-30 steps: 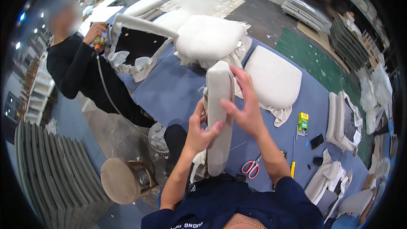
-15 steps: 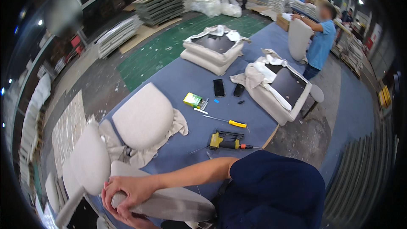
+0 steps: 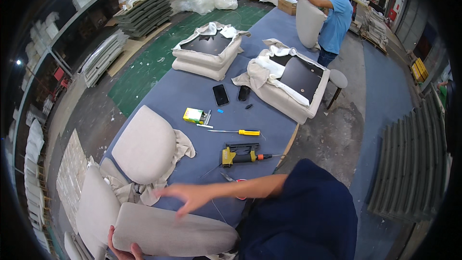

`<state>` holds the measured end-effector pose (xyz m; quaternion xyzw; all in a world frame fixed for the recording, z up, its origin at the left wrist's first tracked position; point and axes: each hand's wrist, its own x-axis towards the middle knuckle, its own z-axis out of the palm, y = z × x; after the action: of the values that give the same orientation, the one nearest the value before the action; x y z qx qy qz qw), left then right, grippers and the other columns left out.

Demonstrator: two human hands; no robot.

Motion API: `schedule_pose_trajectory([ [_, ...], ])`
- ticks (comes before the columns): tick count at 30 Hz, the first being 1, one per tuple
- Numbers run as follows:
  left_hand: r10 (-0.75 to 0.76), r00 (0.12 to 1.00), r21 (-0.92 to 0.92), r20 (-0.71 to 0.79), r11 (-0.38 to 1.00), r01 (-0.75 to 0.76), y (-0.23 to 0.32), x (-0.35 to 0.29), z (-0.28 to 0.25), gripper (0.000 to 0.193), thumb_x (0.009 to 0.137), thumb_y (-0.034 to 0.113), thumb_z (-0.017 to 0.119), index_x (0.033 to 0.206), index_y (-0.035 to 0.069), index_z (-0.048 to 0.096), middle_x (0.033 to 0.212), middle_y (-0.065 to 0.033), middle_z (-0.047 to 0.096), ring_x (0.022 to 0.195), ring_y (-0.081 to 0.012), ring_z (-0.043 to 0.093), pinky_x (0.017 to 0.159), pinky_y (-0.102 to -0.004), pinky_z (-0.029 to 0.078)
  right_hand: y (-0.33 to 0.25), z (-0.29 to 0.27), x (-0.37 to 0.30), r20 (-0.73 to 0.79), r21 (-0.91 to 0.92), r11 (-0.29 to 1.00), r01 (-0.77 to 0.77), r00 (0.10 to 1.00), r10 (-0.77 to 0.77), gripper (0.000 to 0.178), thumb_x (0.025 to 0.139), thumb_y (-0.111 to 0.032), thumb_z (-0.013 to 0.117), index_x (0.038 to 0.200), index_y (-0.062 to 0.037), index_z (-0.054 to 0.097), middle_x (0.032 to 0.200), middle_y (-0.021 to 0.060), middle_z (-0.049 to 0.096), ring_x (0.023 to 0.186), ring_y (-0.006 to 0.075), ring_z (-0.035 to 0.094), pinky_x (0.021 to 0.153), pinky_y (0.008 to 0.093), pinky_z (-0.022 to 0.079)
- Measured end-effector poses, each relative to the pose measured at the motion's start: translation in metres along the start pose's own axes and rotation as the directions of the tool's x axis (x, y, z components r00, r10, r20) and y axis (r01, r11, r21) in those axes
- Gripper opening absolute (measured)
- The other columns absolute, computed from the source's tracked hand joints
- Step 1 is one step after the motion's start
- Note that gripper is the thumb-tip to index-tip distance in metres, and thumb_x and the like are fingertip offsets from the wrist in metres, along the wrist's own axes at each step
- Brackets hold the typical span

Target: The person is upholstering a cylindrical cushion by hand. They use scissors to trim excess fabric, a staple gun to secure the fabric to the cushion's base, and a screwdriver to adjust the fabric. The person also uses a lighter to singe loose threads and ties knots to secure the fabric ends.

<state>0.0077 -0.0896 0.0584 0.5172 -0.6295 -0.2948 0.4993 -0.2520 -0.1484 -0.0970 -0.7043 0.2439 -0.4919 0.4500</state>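
Note:
A long beige upholstered cushion (image 3: 178,235) lies across the near end of the blue-covered table (image 3: 190,91). My left hand (image 3: 121,249) grips its lower edge at the bottom of the picture, only the fingers showing. My right hand (image 3: 185,197) hovers just above the cushion, fingers spread and blurred, holding nothing. Its bare forearm reaches in from my dark blue shirt (image 3: 308,216). Red-handled scissors (image 3: 240,183) peek out from behind that forearm.
A rounded beige cushion (image 3: 144,147) on loose fabric lies beside a yellow stapler (image 3: 240,155), a screwdriver (image 3: 236,132), a small box (image 3: 194,115) and a phone (image 3: 221,94). Two upturned seat frames (image 3: 207,50) (image 3: 288,79) sit farther off. A person in blue (image 3: 334,19) holds a cushion.
The view has swung right along the table. My right hand has come off the long cushion and now hovers open above it; my left hand still holds it.

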Motion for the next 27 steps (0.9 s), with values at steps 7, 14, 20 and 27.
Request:
schedule_pose_trajectory([
  [7,0.121,0.992,0.011,-0.026,0.993,-0.120,-0.022,0.004,0.008,0.082,0.079,0.035,0.077,0.145,0.000,0.042,0.136,-0.0161,0.053,0.123,-0.0303,0.054,0.104,-0.0432,0.043,0.122,-0.120,-0.246,-0.696,-0.549,0.269,-0.792,0.610,0.378,0.074,0.072,-0.018,0.080,0.139,-0.0085,0.050,0.118,0.0189,0.055,0.112,0.0392,0.055,0.094,0.0469,0.050],
  [14,-0.005,0.982,-0.243,-0.189,0.969,-0.042,-0.038,0.004,0.016,0.083,0.075,0.024,0.076,0.148,0.007,0.041,0.132,-0.0098,0.054,0.120,-0.0226,0.056,0.102,-0.0379,0.047,0.143,-0.096,-0.260,-0.620,-0.734,-0.058,-0.677,0.633,0.463,0.087,0.066,-0.010,0.081,0.144,-0.0093,0.042,0.122,0.0160,0.052,0.116,0.0373,0.051,0.097,0.0482,0.046],
  [20,0.137,0.980,-0.304,-0.148,0.936,-0.177,-0.053,0.011,0.015,0.083,0.073,0.018,0.077,0.147,0.008,0.040,0.134,-0.0104,0.051,0.128,-0.0216,0.047,0.111,-0.0343,0.035,0.186,-0.173,-0.232,-0.116,-0.916,0.264,-0.303,0.829,0.547,0.087,0.065,-0.005,0.071,0.146,-0.0001,0.040,0.113,0.0192,0.065,0.101,0.0327,0.065,0.087,0.0461,0.050],
  [27,0.159,0.967,-0.304,-0.201,0.928,-0.215,-0.058,0.016,0.032,0.083,0.072,0.014,0.074,0.148,0.007,0.040,0.135,-0.0100,0.051,0.127,-0.0210,0.048,0.111,-0.0330,0.034,0.003,-0.138,-0.034,-0.019,0.049,0.540,-0.840,0.540,0.841,0.024,0.078,0.000,0.066,0.101,0.0023,0.057,0.074,0.0088,0.063,0.061,0.0174,0.061,0.056,0.0316,0.052],
])
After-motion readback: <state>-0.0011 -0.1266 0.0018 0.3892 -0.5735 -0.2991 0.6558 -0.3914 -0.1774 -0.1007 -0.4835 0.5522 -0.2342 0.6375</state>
